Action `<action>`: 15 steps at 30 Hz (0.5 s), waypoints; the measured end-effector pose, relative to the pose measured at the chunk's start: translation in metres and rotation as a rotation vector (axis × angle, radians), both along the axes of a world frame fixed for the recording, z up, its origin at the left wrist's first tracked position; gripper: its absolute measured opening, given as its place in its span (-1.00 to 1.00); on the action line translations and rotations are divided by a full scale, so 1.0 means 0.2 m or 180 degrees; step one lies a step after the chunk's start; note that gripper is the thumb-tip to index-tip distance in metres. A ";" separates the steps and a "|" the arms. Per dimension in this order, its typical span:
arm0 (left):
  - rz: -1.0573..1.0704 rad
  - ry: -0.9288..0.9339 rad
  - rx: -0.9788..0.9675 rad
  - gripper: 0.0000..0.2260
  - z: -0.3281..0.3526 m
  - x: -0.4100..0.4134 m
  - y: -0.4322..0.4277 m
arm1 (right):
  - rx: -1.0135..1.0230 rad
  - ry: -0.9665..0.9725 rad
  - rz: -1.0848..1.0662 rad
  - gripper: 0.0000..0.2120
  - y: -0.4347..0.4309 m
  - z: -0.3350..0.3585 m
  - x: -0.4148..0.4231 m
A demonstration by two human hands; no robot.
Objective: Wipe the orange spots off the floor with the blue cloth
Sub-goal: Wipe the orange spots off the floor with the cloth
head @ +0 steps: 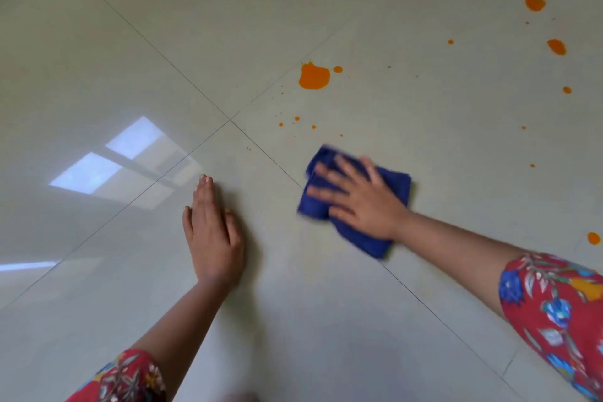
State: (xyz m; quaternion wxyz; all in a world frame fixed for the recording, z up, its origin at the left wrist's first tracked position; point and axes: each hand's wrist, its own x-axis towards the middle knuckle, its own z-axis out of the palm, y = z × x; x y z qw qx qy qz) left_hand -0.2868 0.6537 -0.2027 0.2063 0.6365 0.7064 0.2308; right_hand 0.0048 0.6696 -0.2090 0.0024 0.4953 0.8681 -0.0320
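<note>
My right hand (357,197) lies flat with spread fingers on a folded blue cloth (398,186), pressing it onto the pale tiled floor. The hand and cloth look motion-blurred. A big orange spot (314,76) sits beyond the cloth, with small orange drops (297,118) between the two. More orange spots (535,3) are scattered toward the far right, and one (593,238) lies by my right forearm. My left hand (212,232) rests palm-down on the floor to the left of the cloth, fingers together, holding nothing.
Glossy beige floor tiles (98,42) with thin dark grout lines crossing near the middle. A window's bright reflection (114,160) shows on the left tile. Red flowered sleeves (554,310) cover both of my upper arms.
</note>
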 end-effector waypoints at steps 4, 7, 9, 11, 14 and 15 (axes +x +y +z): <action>-0.0044 0.0211 -0.0049 -0.49 -0.01 0.01 0.01 | 0.0014 0.0141 -0.0966 -0.50 0.16 0.03 -0.25; 0.0209 0.0187 -0.0009 -0.51 0.02 0.01 0.06 | -0.0186 0.0132 0.0559 -0.53 0.05 0.00 -0.40; 0.0312 0.0229 0.0020 -0.52 0.02 0.00 0.16 | -0.0102 0.0084 0.1008 -0.54 0.18 0.00 -0.35; 0.0159 0.0410 0.0052 -0.51 0.03 -0.02 0.28 | 0.0016 0.0189 0.0204 -0.53 0.35 -0.01 -0.30; 0.0184 0.0620 0.0039 -0.49 0.01 -0.05 0.51 | 0.0121 0.0271 -0.0977 -0.50 0.45 0.00 -0.37; 0.0240 0.0644 -0.0018 -0.49 -0.01 -0.06 0.56 | 0.0085 0.0331 -0.0742 -0.49 0.43 -0.01 -0.43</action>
